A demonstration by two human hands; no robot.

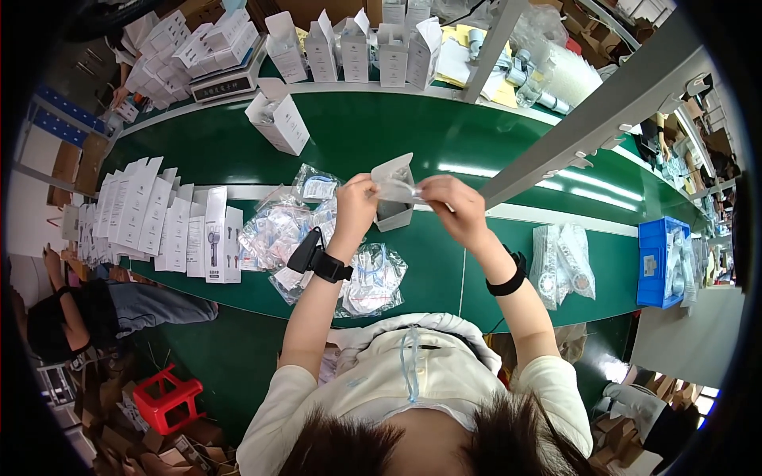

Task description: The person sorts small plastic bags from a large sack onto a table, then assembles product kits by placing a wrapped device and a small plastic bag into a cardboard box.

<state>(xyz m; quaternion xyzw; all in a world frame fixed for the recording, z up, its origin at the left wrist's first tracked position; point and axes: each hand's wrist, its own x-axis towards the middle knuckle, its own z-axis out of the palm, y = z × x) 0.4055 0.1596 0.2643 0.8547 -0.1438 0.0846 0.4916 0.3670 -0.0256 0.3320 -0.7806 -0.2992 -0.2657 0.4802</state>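
An open white box (392, 216) stands upright on the green bench in front of me, its flap (396, 168) raised. Across its mouth stretches a see-through plastic bag (397, 191); what is inside cannot be made out. My left hand (359, 205) pinches the bag's left end beside the flap. The fingers of my right hand (456, 204) are closed on its right end. Under and beside my left wrist lies a pile of small see-through packets (279, 230) with white and blue contents, and more packets (373, 279) lie nearer me.
Rows of white boxes (143, 210) stand at the left. One open box (278, 123) is on the far green belt, with several open boxes (353, 49) on the shelf behind. Wrapped items (562, 262) and a blue bin (663, 262) are at right. A grey metal post (603, 103) slants across the right.
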